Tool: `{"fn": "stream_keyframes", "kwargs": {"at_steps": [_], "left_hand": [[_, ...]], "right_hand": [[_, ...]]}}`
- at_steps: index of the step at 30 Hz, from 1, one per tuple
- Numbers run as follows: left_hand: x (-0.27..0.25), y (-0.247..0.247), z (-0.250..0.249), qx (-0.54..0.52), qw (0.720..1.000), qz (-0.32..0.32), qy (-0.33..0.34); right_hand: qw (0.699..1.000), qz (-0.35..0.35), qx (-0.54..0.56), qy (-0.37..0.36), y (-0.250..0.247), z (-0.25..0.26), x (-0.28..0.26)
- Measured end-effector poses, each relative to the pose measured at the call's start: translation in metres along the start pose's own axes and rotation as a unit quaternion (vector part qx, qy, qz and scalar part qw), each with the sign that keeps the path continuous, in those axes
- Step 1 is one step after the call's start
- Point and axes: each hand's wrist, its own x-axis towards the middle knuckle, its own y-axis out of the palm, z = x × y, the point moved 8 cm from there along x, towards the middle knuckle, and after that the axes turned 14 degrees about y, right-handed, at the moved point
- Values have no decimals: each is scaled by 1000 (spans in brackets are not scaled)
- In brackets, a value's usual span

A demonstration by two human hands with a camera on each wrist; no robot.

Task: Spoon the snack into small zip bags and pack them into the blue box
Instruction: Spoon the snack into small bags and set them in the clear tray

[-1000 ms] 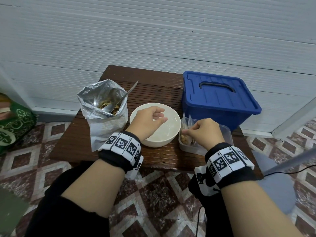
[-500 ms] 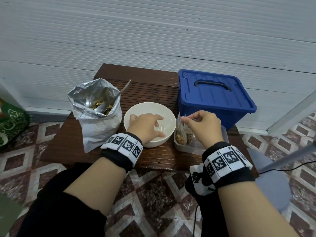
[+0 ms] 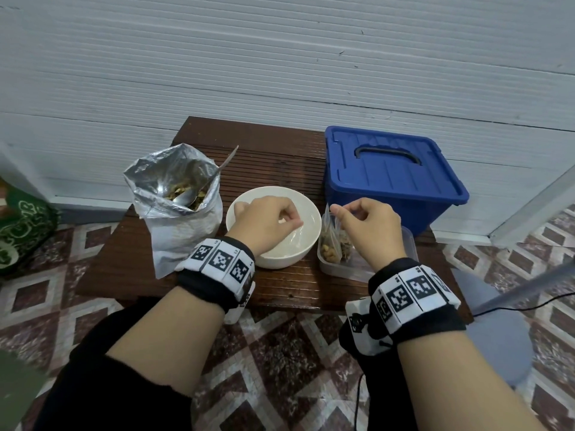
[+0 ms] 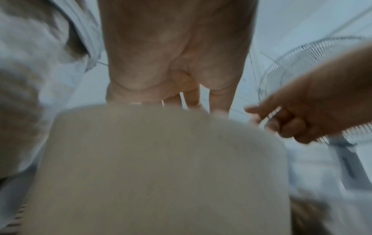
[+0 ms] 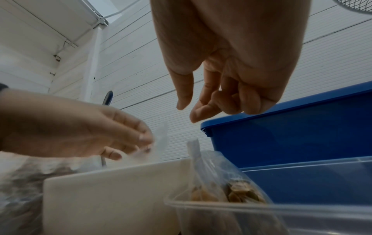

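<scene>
My left hand (image 3: 294, 220) is down in the white bowl (image 3: 306, 209) and pinches an empty clear zip bag (image 5: 161, 138) between thumb and fingertips. My right hand (image 5: 187, 111) hovers just above two filled zip bags (image 3: 334, 247) that stand in a clear plastic container (image 3: 407, 244). Its thumb and index finger are apart and hold nothing, and the other fingers are curled. The blue box (image 3: 392, 178) stands behind the container with its lid on. To the left, an open foil snack bag (image 3: 174, 206) has a metal spoon (image 3: 199, 188) in it.
Everything sits on a small dark wooden table (image 3: 280, 290) against a white panelled wall. A grey fan base (image 3: 497, 337) with a cable stands on the tiled floor to the right. A green bag (image 3: 21, 231) lies on the floor at the left.
My right hand stood a filled bag upright in the clear container and let go of its top. My left hand stayed in the bowl and closed its fingers on the empty bag.
</scene>
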Motion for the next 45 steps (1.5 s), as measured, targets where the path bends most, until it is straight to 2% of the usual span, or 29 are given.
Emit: {"fn": "stream_keyframes", "kwargs": {"at_steps": [4,8,11,13,19,24,27,31,34,36,38,41,45], "left_hand": [[-2,-31,-13,-195,977,-72,48],[-5,-43,-20,-309,943,-106,64],[-6,-39,-22,-365,924,-95,59],[-7,-36,-19,-395,912,-97,44],[-8,-32,-15,-444,890,-103,-17],[-12,-40,-3,-364,913,-176,-52],[-13,-40,2,-356,910,-202,-67],[-13,-37,4,-346,916,-188,-76],[-12,-32,6,-305,938,-146,-82],[-10,-33,-3,-223,968,-113,-22],[-8,-32,-21,-98,991,-52,80],[-9,-19,-36,36,985,40,166],[-11,-8,-35,26,980,52,190]], "right_hand": [[999,29,24,-33,6,11,-6],[990,102,93,-26,18,17,-12],[967,174,189,4,25,20,-16],[956,204,209,10,27,21,-18],[961,197,195,-6,23,22,-16],[964,222,146,-3,28,21,-18],[965,226,135,7,30,18,-18],[972,166,164,14,19,13,-10],[974,132,183,14,12,11,-5],[974,133,183,11,11,11,-5],[974,144,177,4,12,13,-7],[972,165,165,3,16,15,-10],[970,178,168,7,17,17,-14]]}}
